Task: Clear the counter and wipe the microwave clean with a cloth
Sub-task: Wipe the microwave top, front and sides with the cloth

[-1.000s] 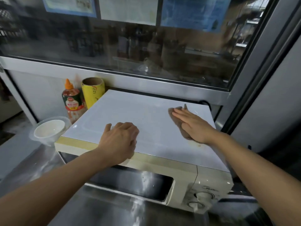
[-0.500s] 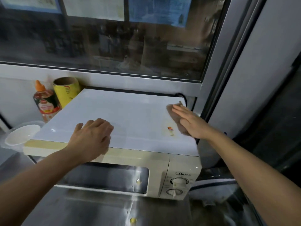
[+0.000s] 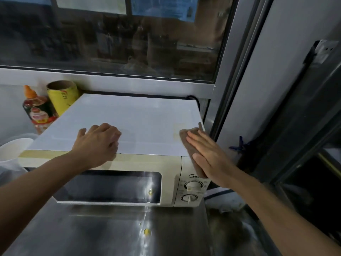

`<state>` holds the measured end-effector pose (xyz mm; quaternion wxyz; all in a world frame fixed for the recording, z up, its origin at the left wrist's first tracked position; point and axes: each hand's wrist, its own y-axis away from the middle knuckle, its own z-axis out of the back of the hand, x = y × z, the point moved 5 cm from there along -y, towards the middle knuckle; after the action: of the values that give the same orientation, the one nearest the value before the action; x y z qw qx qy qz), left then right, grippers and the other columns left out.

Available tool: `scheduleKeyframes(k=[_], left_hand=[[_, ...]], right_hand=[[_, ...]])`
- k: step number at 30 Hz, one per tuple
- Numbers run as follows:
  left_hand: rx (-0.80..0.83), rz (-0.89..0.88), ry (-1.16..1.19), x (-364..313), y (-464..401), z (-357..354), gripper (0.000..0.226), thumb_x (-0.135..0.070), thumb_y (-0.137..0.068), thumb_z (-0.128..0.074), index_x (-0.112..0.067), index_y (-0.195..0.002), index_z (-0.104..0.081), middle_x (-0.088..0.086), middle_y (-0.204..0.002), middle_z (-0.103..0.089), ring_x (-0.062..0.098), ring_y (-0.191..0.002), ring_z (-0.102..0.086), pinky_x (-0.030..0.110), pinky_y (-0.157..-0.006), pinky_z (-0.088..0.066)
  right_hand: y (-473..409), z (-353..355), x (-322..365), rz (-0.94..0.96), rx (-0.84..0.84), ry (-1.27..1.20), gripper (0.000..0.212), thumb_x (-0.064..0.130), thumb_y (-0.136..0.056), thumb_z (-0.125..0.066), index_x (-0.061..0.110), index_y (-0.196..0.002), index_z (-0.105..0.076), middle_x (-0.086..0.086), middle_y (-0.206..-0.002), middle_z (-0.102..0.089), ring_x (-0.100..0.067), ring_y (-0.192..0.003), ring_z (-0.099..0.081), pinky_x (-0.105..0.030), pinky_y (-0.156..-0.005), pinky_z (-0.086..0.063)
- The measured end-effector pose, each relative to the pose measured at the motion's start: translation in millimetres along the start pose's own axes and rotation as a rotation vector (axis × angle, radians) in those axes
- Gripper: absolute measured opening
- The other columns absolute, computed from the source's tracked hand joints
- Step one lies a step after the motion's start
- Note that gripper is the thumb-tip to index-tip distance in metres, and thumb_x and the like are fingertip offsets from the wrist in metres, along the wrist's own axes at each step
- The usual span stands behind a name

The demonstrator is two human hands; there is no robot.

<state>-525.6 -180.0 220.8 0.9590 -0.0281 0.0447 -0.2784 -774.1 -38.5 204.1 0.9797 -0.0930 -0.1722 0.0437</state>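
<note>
Brown cloth (image 3: pixel 186 143) lies under my flat right hand (image 3: pixel 208 156) at front right corner of white box-shaped microwave (image 3: pixel 132 122); my left hand (image 3: pixel 97 143) rests on its top, fingers curled, holding nothing.

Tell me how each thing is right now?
Microwave: door closed.
Cloth: pressed flat on the microwave's right top edge.
Right hand: flat on the cloth.
Left hand: fingers curled, resting on the microwave top.
Sauce bottle: upright, capped.
Yellow roll: standing upright.
</note>
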Motion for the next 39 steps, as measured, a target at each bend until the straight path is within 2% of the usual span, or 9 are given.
scheduleKeyframes(k=[3,6,13,18,21,25,28,33,39], left_hand=[[0.003,-0.047,0.049,2,5,5,0.027,-0.028,-0.093,-0.043,-0.023,-0.119,-0.051,-0.003,-0.132,-0.047,0.022,-0.117,-0.046,0.045,-0.095,-0.03],[-0.075,-0.043,0.101,19,18,13,0.03,-0.029,-0.094,-0.045,-0.022,-0.123,-0.053,-0.002,-0.133,-0.049,0.023,-0.12,-0.046,0.048,-0.099,-0.029],[-0.065,-0.058,0.01,73,42,8,0.033,-0.034,-0.092,-0.042,-0.025,-0.121,-0.055,-0.001,-0.131,-0.051,0.029,-0.119,-0.046,0.056,-0.094,-0.032],[-0.033,-0.056,0.035,79,38,1,0.051,-0.044,-0.081,-0.026,-0.029,-0.122,-0.052,-0.002,-0.131,-0.047,0.029,-0.117,-0.044,0.052,-0.096,-0.032],[-0.038,-0.062,0.034,79,38,0,0.052,-0.043,-0.081,-0.025,-0.028,-0.123,-0.052,-0.002,-0.131,-0.046,0.028,-0.116,-0.043,0.05,-0.096,-0.031],[-0.041,-0.068,0.063,79,40,-2,0.054,-0.046,-0.083,-0.021,-0.028,-0.123,-0.051,-0.001,-0.13,-0.045,0.029,-0.116,-0.042,0.048,-0.095,-0.03],[0.001,-0.064,0.101,82,38,-1,0.038,-0.038,-0.094,-0.035,-0.029,-0.129,-0.045,-0.002,-0.136,-0.04,0.026,-0.123,-0.036,0.049,-0.102,-0.026],[-0.06,-0.034,0.216,109,50,8,0.037,-0.033,-0.091,-0.04,-0.025,-0.125,-0.05,-0.004,-0.133,-0.047,0.026,-0.124,-0.038,0.05,-0.103,-0.026],[-0.116,0.06,0.269,156,60,8,0.049,-0.042,-0.081,-0.036,-0.018,-0.119,-0.055,0.004,-0.125,-0.051,0.032,-0.114,-0.045,0.049,-0.095,-0.038]], right_hand=[[16,2,5,-0.051,0.191,-0.034,0.077,0.064,-0.089,-0.028,0.026,-0.15,-0.001,0.016,-0.155,0.013,0.0,-0.14,0.022,-0.029,-0.117,0.007],[26,13,-7,-0.083,0.326,-0.076,0.092,0.052,-0.083,-0.06,0.036,-0.148,0.002,0.023,-0.153,0.017,0.006,-0.138,0.021,-0.029,-0.117,0.004],[28,0,5,-0.036,0.151,0.231,0.09,0.056,-0.081,-0.054,0.039,-0.143,0.009,0.024,-0.15,0.019,0.001,-0.14,0.021,-0.033,-0.118,-0.001],[-6,-21,49,0.11,0.089,0.434,0.088,0.059,-0.08,-0.046,0.009,-0.147,-0.018,-0.002,-0.153,-0.016,-0.019,-0.143,-0.013,-0.036,-0.117,-0.011],[-42,-46,93,0.126,0.09,0.446,0.091,0.062,-0.078,-0.038,0.004,-0.146,-0.022,-0.01,-0.153,-0.022,-0.026,-0.143,-0.021,-0.038,-0.117,-0.016],[-73,-77,145,0.113,0.035,0.463,0.084,0.06,-0.077,-0.05,0.005,-0.139,-0.04,-0.012,-0.146,-0.041,-0.031,-0.135,-0.039,-0.043,-0.113,-0.025],[-75,-80,157,0.109,0.028,0.399,0.086,0.06,-0.08,-0.051,0.009,-0.145,-0.029,-0.008,-0.154,-0.027,-0.027,-0.142,-0.024,-0.041,-0.117,-0.02],[-43,-49,123,0.067,0.234,0.367,0.096,0.064,-0.084,-0.044,0.025,-0.148,0.016,0.011,-0.153,0.025,-0.007,-0.141,0.022,-0.03,-0.119,0.004],[-38,-49,110,-0.062,0.202,0.408,0.093,0.062,-0.084,-0.043,0.02,-0.146,0.013,0.009,-0.151,0.025,-0.01,-0.141,0.023,-0.028,-0.118,0.006]])
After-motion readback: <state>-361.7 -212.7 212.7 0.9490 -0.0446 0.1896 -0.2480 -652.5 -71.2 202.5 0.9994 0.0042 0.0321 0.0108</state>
